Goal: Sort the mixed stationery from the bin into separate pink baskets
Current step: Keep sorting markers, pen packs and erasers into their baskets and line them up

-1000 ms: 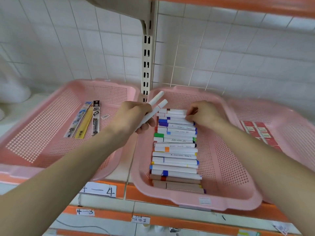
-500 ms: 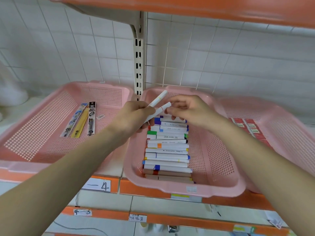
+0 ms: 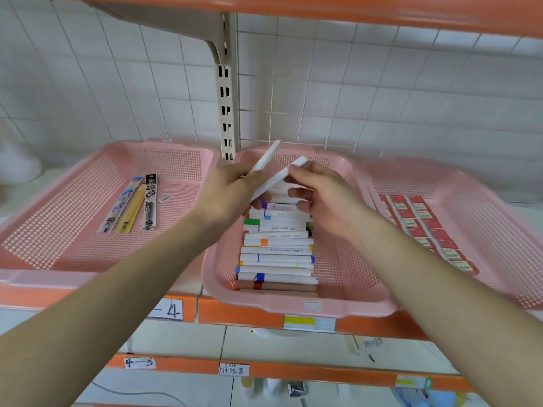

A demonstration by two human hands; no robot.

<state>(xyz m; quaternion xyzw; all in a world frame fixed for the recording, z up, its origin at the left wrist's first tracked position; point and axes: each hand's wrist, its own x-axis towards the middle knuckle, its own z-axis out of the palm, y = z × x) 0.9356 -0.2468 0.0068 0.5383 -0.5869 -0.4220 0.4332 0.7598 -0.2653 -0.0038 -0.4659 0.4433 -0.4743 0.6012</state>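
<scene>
Two markers (image 3: 279,179) raised over the far end of the middle basket (image 3: 293,309) — gripped in the left hand (image 3: 226,198), one pinched near its tip by the right hand (image 3: 326,195). Probably mid-transfer: next, drawing one free and laying it flat at the far end of the row (image 3: 276,254) — parallel, ends aligned.

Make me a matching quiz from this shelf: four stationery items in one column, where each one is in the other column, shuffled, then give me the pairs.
Things
1. pen refill packs
2. row of markers
3. red boxes
4. two white markers

Places
A. right basket
B. left hand
C. left basket
D. middle basket

Pairs: 1-C, 2-D, 3-A, 4-B
</scene>
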